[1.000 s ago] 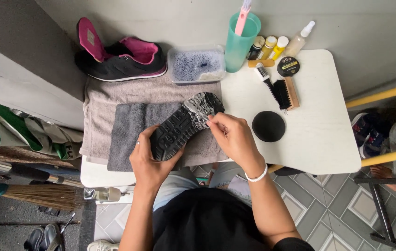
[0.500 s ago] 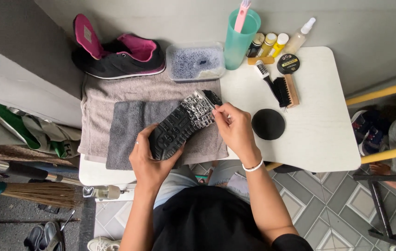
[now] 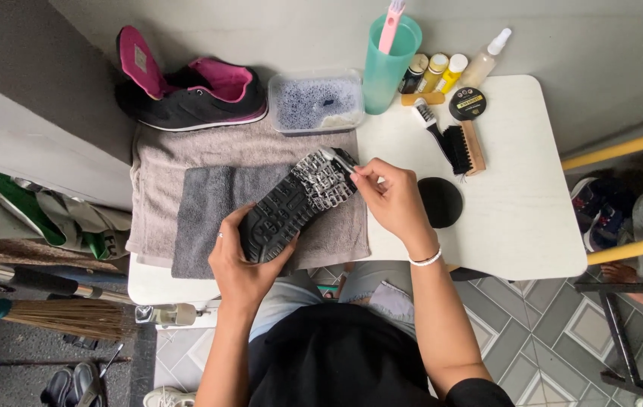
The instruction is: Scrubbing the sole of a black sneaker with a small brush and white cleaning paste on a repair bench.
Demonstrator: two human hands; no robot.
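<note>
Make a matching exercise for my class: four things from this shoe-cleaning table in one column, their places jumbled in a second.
Things:
1. Cup
2. Upturned shoe
3. Black disc
4. Pink-lined shoe

Places:
A. Towel's back edge, far left
B. Bare tabletop, right of the right hand
C. In the left hand
D. Beside the bottles, brush inside

Pairs: 1-D, 2-C, 3-B, 4-A

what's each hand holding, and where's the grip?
Left hand: black shoe, sole up, grip around the heel end. Right hand: small brush, grip on its handle.

one head-worn camera looks steeply down from above, fairly near, over the white table (image 3: 517, 226) and floor.
</note>
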